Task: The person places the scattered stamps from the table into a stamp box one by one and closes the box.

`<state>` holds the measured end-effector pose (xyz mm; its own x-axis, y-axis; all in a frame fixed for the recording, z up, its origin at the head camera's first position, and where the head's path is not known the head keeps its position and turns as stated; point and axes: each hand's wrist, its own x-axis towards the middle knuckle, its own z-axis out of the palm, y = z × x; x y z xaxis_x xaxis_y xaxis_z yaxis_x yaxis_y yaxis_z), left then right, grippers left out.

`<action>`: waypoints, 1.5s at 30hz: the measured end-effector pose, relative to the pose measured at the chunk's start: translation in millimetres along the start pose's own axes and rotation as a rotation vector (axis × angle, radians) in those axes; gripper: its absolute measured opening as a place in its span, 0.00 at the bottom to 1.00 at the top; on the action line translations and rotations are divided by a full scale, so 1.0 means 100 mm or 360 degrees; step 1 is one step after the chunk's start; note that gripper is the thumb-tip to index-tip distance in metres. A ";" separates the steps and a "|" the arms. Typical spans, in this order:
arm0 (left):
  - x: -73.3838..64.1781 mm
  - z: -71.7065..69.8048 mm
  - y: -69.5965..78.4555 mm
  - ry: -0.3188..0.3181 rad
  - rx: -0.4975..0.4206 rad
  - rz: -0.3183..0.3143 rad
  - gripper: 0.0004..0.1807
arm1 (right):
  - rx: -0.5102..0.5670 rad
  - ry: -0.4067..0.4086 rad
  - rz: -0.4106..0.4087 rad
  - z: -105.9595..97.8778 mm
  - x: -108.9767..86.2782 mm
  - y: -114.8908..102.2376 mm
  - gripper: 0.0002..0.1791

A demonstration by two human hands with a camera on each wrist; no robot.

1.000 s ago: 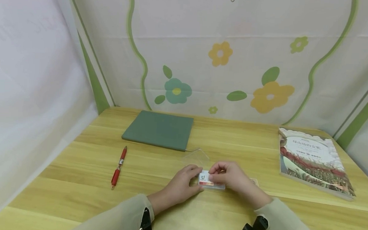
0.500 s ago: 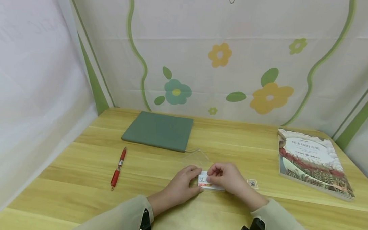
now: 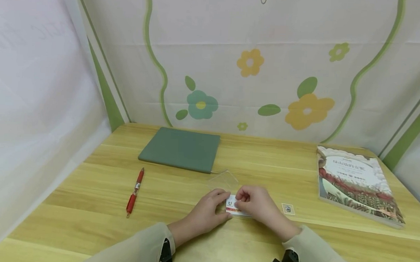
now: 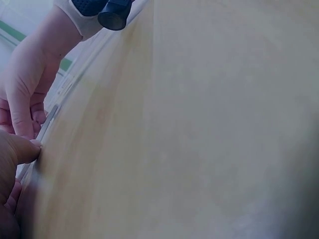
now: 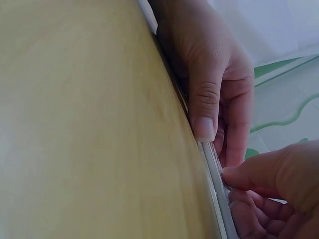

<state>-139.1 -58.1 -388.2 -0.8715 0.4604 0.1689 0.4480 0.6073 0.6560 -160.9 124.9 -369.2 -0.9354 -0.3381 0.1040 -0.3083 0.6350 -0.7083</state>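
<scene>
Both hands [image 3: 228, 208] pinch card holder [image 3: 236, 209] (card inside)

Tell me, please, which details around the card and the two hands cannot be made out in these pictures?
- Card: the head view shows only its left end; the right hand covers the rest, and its print is too small.
- Small sticker: head view, design too small.
- Book: title too small to read.
- Left hand: both wrist views show blurred tabletop, with only the card's edge.
</scene>
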 end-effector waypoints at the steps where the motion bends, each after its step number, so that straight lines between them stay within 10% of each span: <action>1: 0.00 0.00 0.00 0.0006 0.0002 0.0012 0.31 | -0.0022 -0.0001 -0.0005 0.00 0.00 0.00 0.05; 16: 0.00 0.00 -0.02 0.0018 0.0015 0.0030 0.30 | -0.0176 -0.0045 0.0007 -0.03 0.01 -0.01 0.06; 45: -0.01 0.00 -0.01 0.0020 0.0019 0.0035 0.31 | 0.0210 0.0061 0.0201 -0.46 -0.14 -0.02 0.13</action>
<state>-138.9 -58.6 -389.2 -0.8638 0.4656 0.1925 0.4694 0.6050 0.6432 -155.6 160.5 -336.8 -0.9719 -0.2330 0.0330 -0.1647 0.5732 -0.8027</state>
